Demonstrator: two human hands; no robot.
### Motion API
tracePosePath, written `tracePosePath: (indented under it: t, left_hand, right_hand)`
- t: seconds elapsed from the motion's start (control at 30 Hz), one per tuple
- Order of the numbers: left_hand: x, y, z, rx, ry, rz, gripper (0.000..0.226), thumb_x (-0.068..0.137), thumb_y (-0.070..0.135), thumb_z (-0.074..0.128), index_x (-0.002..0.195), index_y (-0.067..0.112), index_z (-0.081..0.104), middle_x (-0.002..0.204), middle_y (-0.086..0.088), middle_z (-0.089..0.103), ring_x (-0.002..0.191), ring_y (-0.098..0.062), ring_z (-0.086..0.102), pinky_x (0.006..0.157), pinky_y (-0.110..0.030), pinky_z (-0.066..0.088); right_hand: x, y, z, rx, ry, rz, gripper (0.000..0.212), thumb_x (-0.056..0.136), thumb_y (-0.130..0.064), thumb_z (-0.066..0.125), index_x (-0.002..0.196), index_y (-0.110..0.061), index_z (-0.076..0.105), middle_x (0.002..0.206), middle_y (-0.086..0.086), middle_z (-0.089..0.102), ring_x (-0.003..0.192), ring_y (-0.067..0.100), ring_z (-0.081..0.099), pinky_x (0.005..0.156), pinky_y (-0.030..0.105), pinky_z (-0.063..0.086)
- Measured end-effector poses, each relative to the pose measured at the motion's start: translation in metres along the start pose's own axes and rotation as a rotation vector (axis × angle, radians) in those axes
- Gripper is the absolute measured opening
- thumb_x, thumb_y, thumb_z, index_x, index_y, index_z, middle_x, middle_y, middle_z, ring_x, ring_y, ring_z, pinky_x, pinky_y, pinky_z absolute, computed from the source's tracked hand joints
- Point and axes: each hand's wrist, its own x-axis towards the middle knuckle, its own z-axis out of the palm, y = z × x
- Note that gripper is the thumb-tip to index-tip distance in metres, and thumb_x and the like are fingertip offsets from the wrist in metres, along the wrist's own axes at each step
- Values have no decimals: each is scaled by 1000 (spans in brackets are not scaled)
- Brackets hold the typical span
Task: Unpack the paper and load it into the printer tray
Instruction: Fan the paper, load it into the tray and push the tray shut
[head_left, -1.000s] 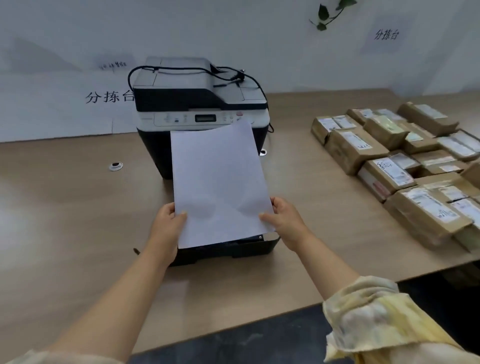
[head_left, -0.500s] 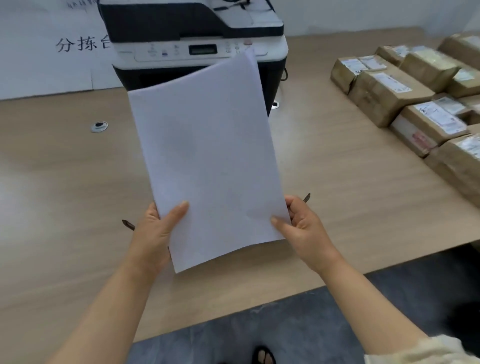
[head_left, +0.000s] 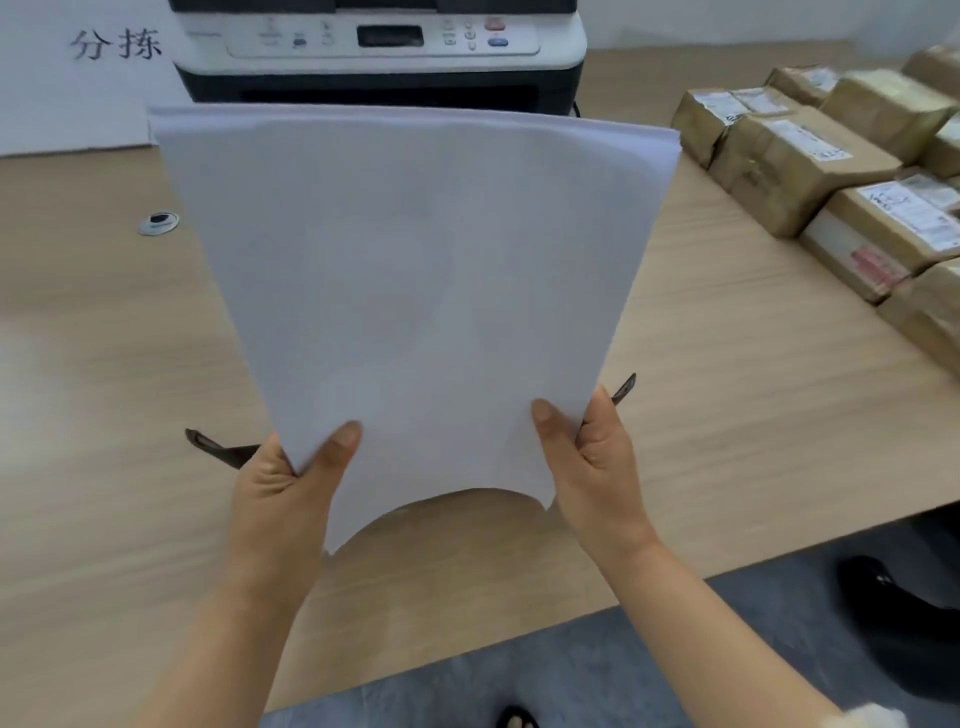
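At far left on the desk (head_left: 93, 364) sits a round metal grommet (head_left: 159, 223), well clear of the work, with a wall sign (head_left: 115, 44) behind it. Near centre-left, your left hand (head_left: 283, 491) pinches the paper (head_left: 415, 291) at its lower left corner, thumb on the front face, the other fingers hidden behind. You hold the stack upright and close to you, likely to square or bow the sheets before loading; the bottom edge arches upward between your two grips, so you seem to be pressing inward. Two dark tips of the tray (head_left: 221, 447) poke out either side of the paper, just behind your hands; the rest is hidden, so I cannot tell if it already holds sheets. Far centre, the printer (head_left: 384, 57) faces you, in line with the tray for sliding it back. Your right hand (head_left: 592, 462) pinches the lower right corner the same way, thumb in front. Parcels (head_left: 810, 161) are grouped at far right, out of the way. Paper not yet loaded.
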Motion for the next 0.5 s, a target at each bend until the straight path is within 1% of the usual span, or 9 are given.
tracePosePath:
  t: [0.07,0.13,0.2,0.23,0.3,0.37,0.43,0.5]
  left_hand:
    - [-1,-5,2,-23,29,11,38,61,36,70,94,19,71,90,12,77,86,-5,72,74,-20,59]
    - [-2,-10,3,-31,40,30,29,63,25,71,92,18,71,86,14,77,83,-2,72,72,-17,58]
    - [-2,-13,3,-38,48,35,26,66,14,69,92,16,70,84,15,77,82,0,72,72,-15,57]
    - [-2,-14,3,-36,50,41,26,66,13,69,91,16,70,84,16,77,82,0,72,73,-15,57]
    - [-2,-14,3,-31,58,58,28,62,19,72,90,16,70,84,17,77,82,2,71,72,-13,56]
    - [-2,-12,4,-54,77,71,28,58,23,73,85,19,72,83,18,76,81,3,71,70,-11,56]
    - [0,-11,3,-75,81,87,17,61,15,70,77,21,75,80,18,76,79,4,70,69,-10,55]
    - [0,-12,3,-72,75,78,20,63,10,68,80,20,73,79,20,76,77,5,70,67,-9,55]
  right_hand:
    - [-3,5,-1,15,9,-15,27,94,-1,45,111,-19,55,99,-22,71,99,-3,65,78,13,52]
    - [-8,11,-3,17,11,-33,26,93,-4,45,113,-18,55,103,-18,70,102,0,65,80,14,52]
    - [-11,16,-4,18,12,-37,25,90,-10,48,113,-13,56,105,-14,71,103,4,65,81,16,52]
    - [-13,17,-4,14,13,-36,27,89,-12,49,114,-9,56,106,-11,71,104,5,66,81,16,52]
    - [-14,17,-3,6,19,-37,31,88,-13,50,117,-3,55,107,-9,71,105,7,65,82,17,52]
    - [-14,15,-3,-1,25,-60,31,88,-13,50,117,-2,55,107,-9,71,105,7,65,83,17,52]
    - [-13,13,-3,-3,32,-74,31,87,-13,50,116,-2,56,107,-11,71,105,6,65,83,15,52]
    - [-13,15,-4,-6,37,-58,30,86,-12,52,114,-1,58,104,-12,72,103,5,66,82,15,52]
